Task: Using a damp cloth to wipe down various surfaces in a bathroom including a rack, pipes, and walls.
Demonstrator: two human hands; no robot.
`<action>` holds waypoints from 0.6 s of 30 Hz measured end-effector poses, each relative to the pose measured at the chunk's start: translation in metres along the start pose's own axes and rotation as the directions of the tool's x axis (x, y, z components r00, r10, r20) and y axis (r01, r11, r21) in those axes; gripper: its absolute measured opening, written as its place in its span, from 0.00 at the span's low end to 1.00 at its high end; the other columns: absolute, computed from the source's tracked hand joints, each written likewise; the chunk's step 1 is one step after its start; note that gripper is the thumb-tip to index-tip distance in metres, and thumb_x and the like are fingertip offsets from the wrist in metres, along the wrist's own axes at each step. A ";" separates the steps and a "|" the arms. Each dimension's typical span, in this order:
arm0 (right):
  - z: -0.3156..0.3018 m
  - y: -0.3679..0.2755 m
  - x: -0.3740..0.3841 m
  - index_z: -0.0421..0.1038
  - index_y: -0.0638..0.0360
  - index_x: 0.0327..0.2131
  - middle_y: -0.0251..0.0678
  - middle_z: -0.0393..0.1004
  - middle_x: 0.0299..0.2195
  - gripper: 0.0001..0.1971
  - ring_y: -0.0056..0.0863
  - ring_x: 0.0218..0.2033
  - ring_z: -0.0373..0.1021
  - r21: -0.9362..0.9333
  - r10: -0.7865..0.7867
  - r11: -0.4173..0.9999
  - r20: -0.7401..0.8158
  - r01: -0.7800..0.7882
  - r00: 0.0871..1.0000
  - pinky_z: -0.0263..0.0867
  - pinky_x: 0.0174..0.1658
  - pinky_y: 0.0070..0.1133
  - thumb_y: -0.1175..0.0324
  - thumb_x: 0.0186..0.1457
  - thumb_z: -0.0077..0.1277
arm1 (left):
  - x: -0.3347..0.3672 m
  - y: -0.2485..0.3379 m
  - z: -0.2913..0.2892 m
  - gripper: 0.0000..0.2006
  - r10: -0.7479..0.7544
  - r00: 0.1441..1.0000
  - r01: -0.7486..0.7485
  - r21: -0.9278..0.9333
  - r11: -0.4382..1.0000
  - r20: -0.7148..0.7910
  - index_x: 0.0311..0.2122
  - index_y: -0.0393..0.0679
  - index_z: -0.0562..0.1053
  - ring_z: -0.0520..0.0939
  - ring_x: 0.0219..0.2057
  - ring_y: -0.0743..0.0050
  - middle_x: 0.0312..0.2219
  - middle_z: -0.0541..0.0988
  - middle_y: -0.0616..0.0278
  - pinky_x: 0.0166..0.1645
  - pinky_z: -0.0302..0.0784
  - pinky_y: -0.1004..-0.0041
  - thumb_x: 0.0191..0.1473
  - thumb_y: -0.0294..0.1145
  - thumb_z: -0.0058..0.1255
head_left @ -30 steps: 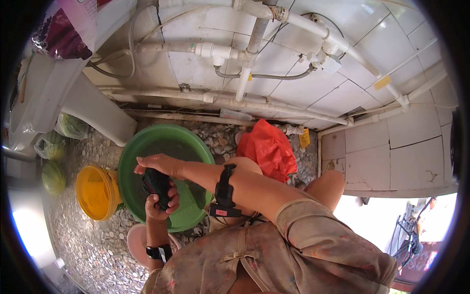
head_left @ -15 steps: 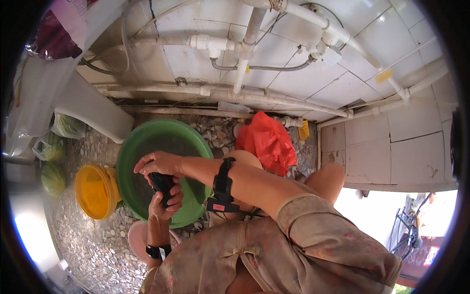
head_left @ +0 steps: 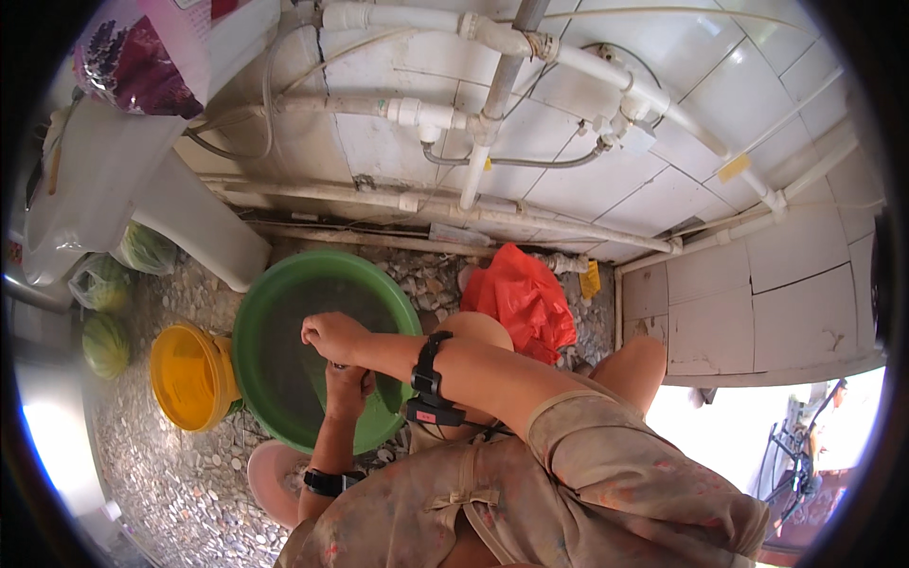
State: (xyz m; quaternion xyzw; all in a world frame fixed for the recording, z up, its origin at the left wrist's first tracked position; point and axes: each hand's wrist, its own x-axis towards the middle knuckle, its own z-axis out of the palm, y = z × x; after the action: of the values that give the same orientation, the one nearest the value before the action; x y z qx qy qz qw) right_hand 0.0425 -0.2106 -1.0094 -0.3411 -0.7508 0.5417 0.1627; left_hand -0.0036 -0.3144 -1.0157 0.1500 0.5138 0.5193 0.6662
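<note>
Both my hands are over the green tub [head_left: 248, 398], which holds dark, murky water. My left hand [head_left: 347, 390] is closed, with a small part of a black thing [head_left: 339, 365] showing at its fingers; most of that thing is hidden and its kind is not clear. Just above and touching or nearly touching it, my right hand [head_left: 333, 337] is curled closed, its back turned up. Whatever lies in the right fingers is hidden. A green patch inside the tub shows beside my left hand.
Left of the tub stands a yellow bucket [head_left: 165, 379]. Green melons or vegetables [head_left: 104, 346], some bagged, lie near the white pedestal [head_left: 189, 227]. A pink basin [head_left: 265, 483] sits below the tub, and a red plastic bag [head_left: 521, 298] to its right. Pipes [head_left: 379, 199] run along the tiled wall.
My right hand has curled into a closed shape and shifted lower and to the right. The left hand has moved right, and the black thing, plainly seen before, is now mostly hidden.
</note>
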 end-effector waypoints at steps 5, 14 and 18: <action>0.005 0.016 0.000 0.67 0.59 0.27 0.45 0.72 0.26 0.07 0.48 0.30 0.69 -0.172 0.021 0.985 -0.055 -0.030 0.998 0.62 0.32 0.40 0.71 0.56 0.41 | 0.021 -0.024 -0.002 0.06 0.088 0.995 -0.085 0.061 0.995 -0.045 0.31 0.46 0.70 0.64 0.13 0.84 0.15 0.66 0.72 0.16 0.54 0.77 0.55 0.34 0.52; -0.011 0.025 -0.004 0.62 0.60 0.27 0.47 0.67 0.23 0.04 0.48 0.26 0.67 -0.344 0.099 0.932 -0.059 -0.114 0.993 0.59 0.30 0.42 0.76 0.56 0.40 | 0.073 -0.066 -0.011 0.13 0.626 0.613 -0.334 0.876 -0.348 0.483 0.47 0.47 0.67 0.76 0.36 0.74 0.37 0.75 0.67 0.36 0.71 0.67 0.58 0.36 0.48; 0.000 0.027 -0.004 0.58 0.59 0.26 0.46 0.62 0.21 0.07 0.46 0.23 0.62 -0.355 0.021 0.934 -0.061 -0.041 0.998 0.55 0.29 0.41 0.73 0.58 0.39 | 0.095 -0.106 -0.041 0.22 0.244 0.939 -0.073 0.832 -0.549 0.243 0.56 0.49 0.64 0.65 0.58 0.67 0.54 0.69 0.64 0.58 0.62 0.62 0.57 0.40 0.47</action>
State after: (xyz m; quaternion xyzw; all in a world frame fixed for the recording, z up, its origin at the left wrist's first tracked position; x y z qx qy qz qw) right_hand 0.0540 -0.2083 -1.0337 -0.3917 -0.8261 0.3896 0.1106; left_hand 0.0130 -0.2917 -1.1615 0.7070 0.6990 -0.0795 0.0723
